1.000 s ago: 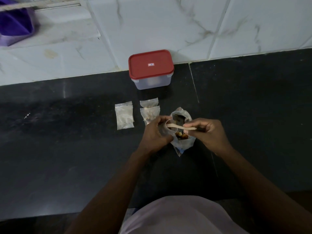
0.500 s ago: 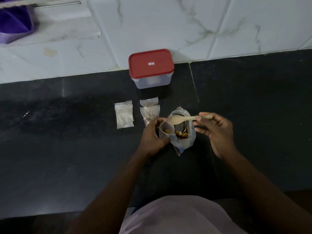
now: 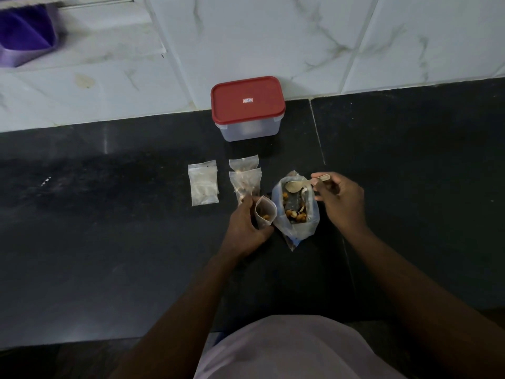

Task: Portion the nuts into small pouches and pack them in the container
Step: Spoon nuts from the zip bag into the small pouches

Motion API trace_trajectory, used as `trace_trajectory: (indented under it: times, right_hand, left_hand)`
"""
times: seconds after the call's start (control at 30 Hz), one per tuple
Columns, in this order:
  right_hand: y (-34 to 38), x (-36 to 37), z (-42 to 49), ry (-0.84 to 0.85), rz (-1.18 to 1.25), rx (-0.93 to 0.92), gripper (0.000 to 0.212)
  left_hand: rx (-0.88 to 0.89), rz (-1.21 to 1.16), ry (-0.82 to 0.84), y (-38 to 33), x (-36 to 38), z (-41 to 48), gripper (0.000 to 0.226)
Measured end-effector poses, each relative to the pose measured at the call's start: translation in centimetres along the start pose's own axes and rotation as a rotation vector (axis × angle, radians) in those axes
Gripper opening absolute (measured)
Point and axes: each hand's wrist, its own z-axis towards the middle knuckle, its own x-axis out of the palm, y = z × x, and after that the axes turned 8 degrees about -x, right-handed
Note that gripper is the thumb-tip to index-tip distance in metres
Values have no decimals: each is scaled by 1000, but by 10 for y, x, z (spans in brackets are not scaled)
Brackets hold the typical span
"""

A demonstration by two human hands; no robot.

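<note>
My left hand [image 3: 243, 228] grips a small clear pouch [image 3: 265, 212], held upright with its mouth open and a few nuts inside. Right beside it stands the big plastic bag of mixed nuts [image 3: 296, 212], open at the top. My right hand [image 3: 340, 199] pinches the handle of a pale spoon [image 3: 296, 186], whose bowl hovers over the far rim of the big bag. Two filled pouches [image 3: 245, 177] lie just behind my left hand. A stack of flat pouches [image 3: 204, 183] lies further left. The container [image 3: 247, 108], its red lid on, stands at the wall.
Everything sits on a black stone counter [image 3: 109, 242] backed by a white marble-tiled wall [image 3: 273, 36]. A purple cloth or vessel [image 3: 24, 34] hangs at the top left corner. My light shirt fills the bottom edge.
The spoon emptied nuts into the small pouch and has swung back over the big bag's far rim. My left hand has lowered the small pouch slightly beside the bag.
</note>
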Motion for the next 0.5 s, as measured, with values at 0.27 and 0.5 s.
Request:
trace_trajectory:
  times: [0.27,0.5]
  right_hand:
    - [2,-17,1,287,-112,-102,15]
    - [16,-35,13,325,-149,-136,14]
  left_hand:
    - [-12,73,71,4,-4,4,56]
    - [0,111,86,6,-4,6,54]
